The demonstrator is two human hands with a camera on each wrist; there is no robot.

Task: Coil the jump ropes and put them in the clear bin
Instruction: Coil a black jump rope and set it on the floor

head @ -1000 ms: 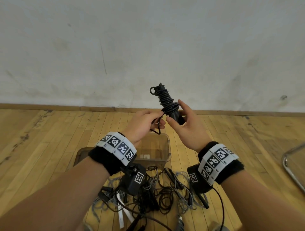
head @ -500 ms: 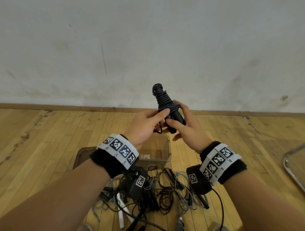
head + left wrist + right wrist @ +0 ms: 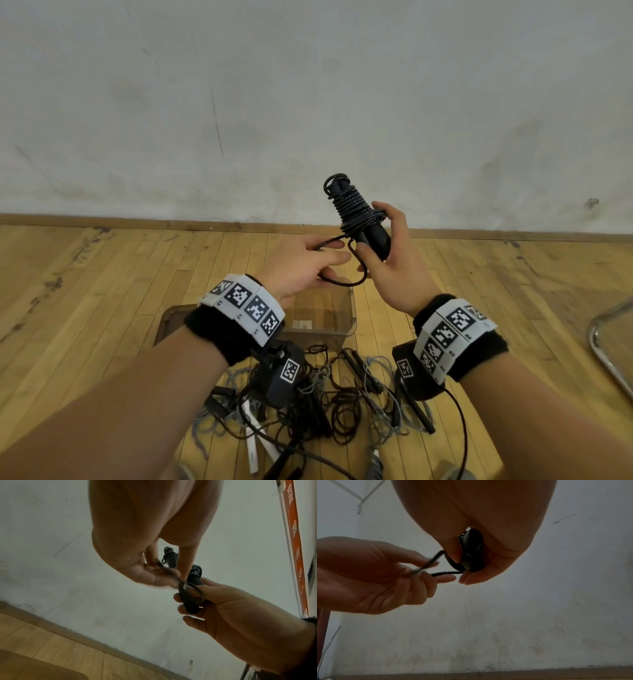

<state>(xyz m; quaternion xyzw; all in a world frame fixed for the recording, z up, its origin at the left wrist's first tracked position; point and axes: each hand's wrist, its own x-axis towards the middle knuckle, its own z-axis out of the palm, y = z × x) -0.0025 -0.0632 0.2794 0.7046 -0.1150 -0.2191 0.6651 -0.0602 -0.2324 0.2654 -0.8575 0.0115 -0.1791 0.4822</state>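
My right hand grips the two black handles of a black jump rope, held upright and tilted left, with the cord wound in tight turns around them. A loose loop of that cord hangs below the handles. My left hand pinches this loop between thumb and fingers, just left of the right hand; the same pinch shows in the right wrist view. The clear bin stands on the floor beneath both hands, partly hidden by my left wrist.
A tangled pile of several jump ropes, black, brown and grey, with white handles, lies on the wooden floor in front of the bin. A metal chair frame curves in at the right edge. A white wall rises behind.
The left hand has drawn down and left from the handles, pulling out a loop of cord. The wrapped bundle has risen slightly and tilted more upright in the right hand.
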